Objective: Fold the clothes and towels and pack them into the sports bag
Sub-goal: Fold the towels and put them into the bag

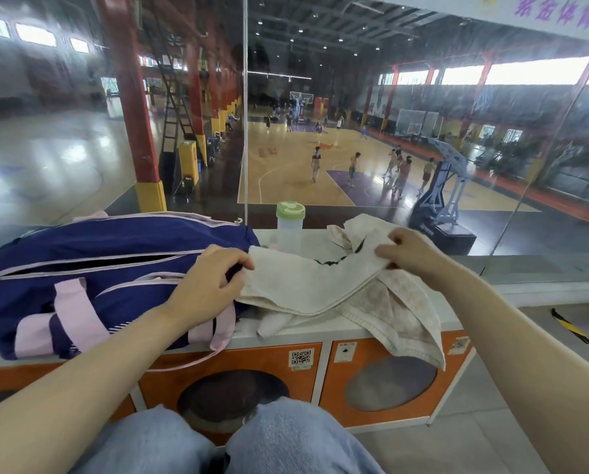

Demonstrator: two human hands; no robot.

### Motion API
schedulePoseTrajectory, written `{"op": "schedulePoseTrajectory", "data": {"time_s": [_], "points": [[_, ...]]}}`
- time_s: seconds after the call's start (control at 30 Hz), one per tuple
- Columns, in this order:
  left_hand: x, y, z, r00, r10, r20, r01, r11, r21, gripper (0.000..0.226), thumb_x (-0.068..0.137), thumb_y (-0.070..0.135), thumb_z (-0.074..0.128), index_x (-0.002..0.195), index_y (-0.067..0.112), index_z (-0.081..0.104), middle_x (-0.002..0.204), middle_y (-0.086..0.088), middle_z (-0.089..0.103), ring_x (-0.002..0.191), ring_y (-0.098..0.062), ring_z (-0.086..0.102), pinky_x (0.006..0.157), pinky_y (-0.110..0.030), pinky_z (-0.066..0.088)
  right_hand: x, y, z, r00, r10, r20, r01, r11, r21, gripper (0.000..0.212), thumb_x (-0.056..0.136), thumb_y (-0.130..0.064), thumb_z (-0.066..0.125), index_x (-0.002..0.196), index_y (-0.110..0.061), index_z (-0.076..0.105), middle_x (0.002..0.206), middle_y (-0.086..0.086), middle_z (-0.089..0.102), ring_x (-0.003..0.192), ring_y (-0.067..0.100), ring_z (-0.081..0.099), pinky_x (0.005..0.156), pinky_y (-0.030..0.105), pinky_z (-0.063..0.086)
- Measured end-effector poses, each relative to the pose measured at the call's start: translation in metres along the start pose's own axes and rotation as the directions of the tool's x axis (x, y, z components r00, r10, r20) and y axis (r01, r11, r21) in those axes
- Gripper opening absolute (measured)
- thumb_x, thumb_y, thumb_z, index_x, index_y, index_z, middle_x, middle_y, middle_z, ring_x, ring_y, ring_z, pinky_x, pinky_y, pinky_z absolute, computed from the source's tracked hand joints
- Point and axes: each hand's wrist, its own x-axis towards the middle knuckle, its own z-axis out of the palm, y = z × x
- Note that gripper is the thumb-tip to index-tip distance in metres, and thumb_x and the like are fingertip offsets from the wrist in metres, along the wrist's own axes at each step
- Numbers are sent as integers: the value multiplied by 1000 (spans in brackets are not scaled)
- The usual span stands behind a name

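A navy sports bag [91,268] with pink straps lies on the white ledge at the left, its top zip partly open. An off-white towel [306,285] is stretched between my hands just right of the bag. My left hand [211,282] pinches its left edge beside the bag's end. My right hand [406,249] grips its upper right edge. More stained off-white cloth [406,313] lies under the towel and hangs over the ledge's front. Another crumpled piece [351,230] sits behind my right hand.
A clear bottle with a green lid [289,222] stands at the back of the ledge [484,295], against a glass wall. Orange lockers with round windows [389,381] sit below the ledge. My knees in blue jeans [286,439] are close to them.
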Motion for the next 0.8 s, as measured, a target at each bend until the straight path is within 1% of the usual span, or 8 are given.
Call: {"op": "schedulePoseTrajectory", "data": {"time_s": [0.2,0.27,0.37,0.47,0.5,0.57,0.67,0.8], "points": [[47,44,-21,999,-27,31,31,990,-136,19,95,15,54,111,26,55,101,15,57,93,-2,56,78,-18,45,-13,-96,-31,977,-213,25,204,959,196,11,87,-5,62,93,-8,54,89,8,59,80,19,61,61,26,54],[62,59,-27,999,-51,1,50,978,-202,27,97,21,55,123,21,52,116,11,58,105,-6,56,85,-18,44,-21,-122,-38,961,-273,46,259,945,200,13,87,-2,62,95,-9,54,86,8,56,75,18,57,59,24,51],[76,79,-38,997,-74,-16,65,940,-335,54,96,31,58,143,18,36,142,12,42,128,-4,41,106,-25,37,-31,-152,-48,940,-329,87,308,932,192,12,86,-2,63,90,-11,56,83,2,58,73,14,58,59,22,52],[81,94,-52,974,-142,177,226,653,-723,38,93,34,61,128,23,53,127,6,63,116,-10,60,103,-37,47,-36,-168,-54,929,-341,142,304,924,230,15,85,-4,66,90,-17,61,92,2,62,81,16,60,67,27,52],[80,98,-56,958,-148,245,286,550,-785,33,92,34,61,123,22,58,121,1,69,112,-15,65,99,-40,49,-36,-171,-56,927,-345,150,307,924,229,16,85,-5,67,94,-17,62,95,4,62,85,18,60,73,30,53],[79,103,-62,954,-167,248,298,465,-834,25,93,30,60,115,18,63,111,-2,73,104,-19,69,90,-37,54,-36,-174,-62,922,-350,163,312,924,220,20,85,-7,68,104,-15,65,104,6,65,93,22,64,84,36,55],[82,106,-69,963,-202,180,254,452,-855,17,94,24,60,109,15,66,99,0,76,92,-15,72,76,-27,58,-36,-172,-71,913,-349,210,313,931,187,26,86,-12,71,111,-16,68,111,7,70,102,24,68,89,37,58],[96,110,-82,958,-202,202,281,535,-797,17,94,27,61,108,18,66,100,1,75,89,-13,72,75,-27,55,-32,-168,-78,912,-355,203,361,932,8,20,87,-21,72,107,-20,71,105,-2,71,90,13,70,69,20,57]]}}
